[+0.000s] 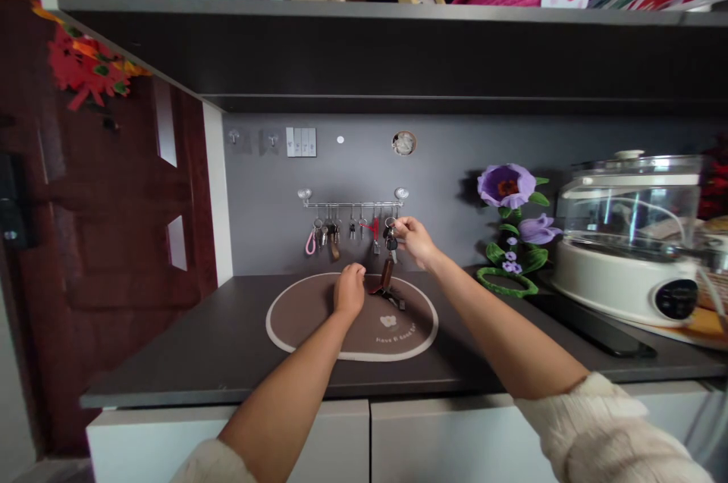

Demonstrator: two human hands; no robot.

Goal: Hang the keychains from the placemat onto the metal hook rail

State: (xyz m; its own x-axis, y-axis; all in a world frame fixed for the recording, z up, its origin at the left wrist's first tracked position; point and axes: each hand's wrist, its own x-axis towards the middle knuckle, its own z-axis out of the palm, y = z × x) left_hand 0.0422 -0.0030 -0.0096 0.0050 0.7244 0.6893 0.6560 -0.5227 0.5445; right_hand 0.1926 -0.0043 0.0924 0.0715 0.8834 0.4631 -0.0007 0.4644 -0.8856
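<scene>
A metal rail with hooks is fixed low on the grey wall. Several sets of keys, a pink carabiner and a red strap hang from it. At its right end my right hand pinches the ring of a key bunch; whether the ring sits on a hook I cannot tell. A brown fob hangs below those keys. My left hand, fingers curled closed, is above the brown oval mat; its inside is hidden. A dark strap-like item shows over the mat.
Purple artificial flowers, a black phone-like slab and a white appliance with a clear top stand on the right of the counter. A loaded shelf overhangs the workspace. A dark red door is at left.
</scene>
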